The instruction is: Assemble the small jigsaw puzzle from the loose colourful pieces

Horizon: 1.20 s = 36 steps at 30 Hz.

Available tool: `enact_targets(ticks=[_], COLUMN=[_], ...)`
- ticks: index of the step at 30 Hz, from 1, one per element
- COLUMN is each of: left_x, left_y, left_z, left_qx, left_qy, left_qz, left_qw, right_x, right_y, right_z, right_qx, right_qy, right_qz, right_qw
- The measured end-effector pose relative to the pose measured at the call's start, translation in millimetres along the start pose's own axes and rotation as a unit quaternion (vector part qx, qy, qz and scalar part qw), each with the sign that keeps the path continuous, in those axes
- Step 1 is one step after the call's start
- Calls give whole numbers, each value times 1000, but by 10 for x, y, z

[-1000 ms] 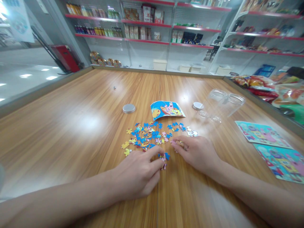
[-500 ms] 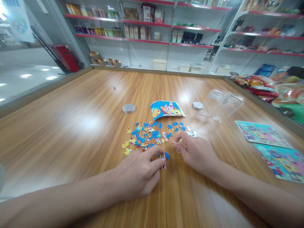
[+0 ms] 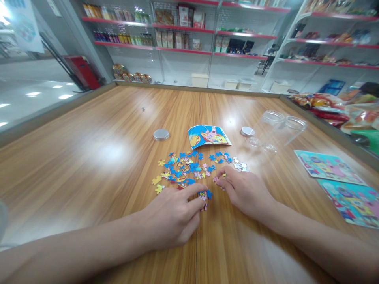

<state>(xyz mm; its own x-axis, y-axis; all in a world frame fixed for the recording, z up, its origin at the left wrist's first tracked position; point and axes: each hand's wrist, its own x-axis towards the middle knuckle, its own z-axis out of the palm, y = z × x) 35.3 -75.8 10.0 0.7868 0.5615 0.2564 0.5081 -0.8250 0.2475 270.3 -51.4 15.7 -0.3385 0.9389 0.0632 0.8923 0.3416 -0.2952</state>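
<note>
My left hand (image 3: 177, 213) rests on the wood table, thumb and index finger curled over the near end of a small cluster of joined puzzle pieces (image 3: 209, 194), blue, pink and yellow. Part of that cluster is hidden under the fingers. To the right, my right hand (image 3: 244, 189) pinches a small pink puzzle piece (image 3: 215, 179) between thumb and index finger, low over the table. Loose puzzle pieces (image 3: 179, 172), mostly blue and yellow, lie scattered just beyond both hands. Behind them stands a curved picture card (image 3: 209, 136) with cartoon figures.
Two clear jars (image 3: 281, 130) lie at the right, near a silver lid (image 3: 247, 131). Another silver lid (image 3: 161, 135) is left of the card. Two printed picture sheets (image 3: 330, 167) overlap at far right. Stocked shelves (image 3: 183, 51) stand beyond the table (image 3: 97, 181).
My right hand has shifted slightly left with the pink piece, closer to the joined cluster. My left index finger has stretched a little farther over the cluster.
</note>
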Motion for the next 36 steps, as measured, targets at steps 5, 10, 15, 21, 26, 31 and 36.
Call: enact_targets(ticks=[5, 10, 15, 21, 26, 31, 36], left_x=[-3, -5, -6, 5, 4, 1, -9], left_y=[-3, -9, -7, -6, -8, -9, -1], left_z=[1, 11, 8, 10, 10, 17, 9], left_qx=[13, 14, 11, 10, 12, 14, 13], left_qy=[3, -4, -18, -25, -33, -23, -17], left_qz=[15, 19, 12, 13, 10, 15, 18], left_qw=[1000, 1000, 1000, 1000, 999, 1000, 1000], right_x=[0, -16, -42, -45, -37, -31, -63], right_y=[27, 46, 43, 36, 50, 61, 35], right_z=[6, 5, 17, 23, 38, 14, -39], right_qx=[27, 4, -50, 12, 15, -46, -63], right_qy=[1, 9, 30, 17, 10, 29, 54], right_qz=[-16, -47, -85, -94, -87, -69, -64], right_qw=[999, 999, 995, 995, 996, 996, 994])
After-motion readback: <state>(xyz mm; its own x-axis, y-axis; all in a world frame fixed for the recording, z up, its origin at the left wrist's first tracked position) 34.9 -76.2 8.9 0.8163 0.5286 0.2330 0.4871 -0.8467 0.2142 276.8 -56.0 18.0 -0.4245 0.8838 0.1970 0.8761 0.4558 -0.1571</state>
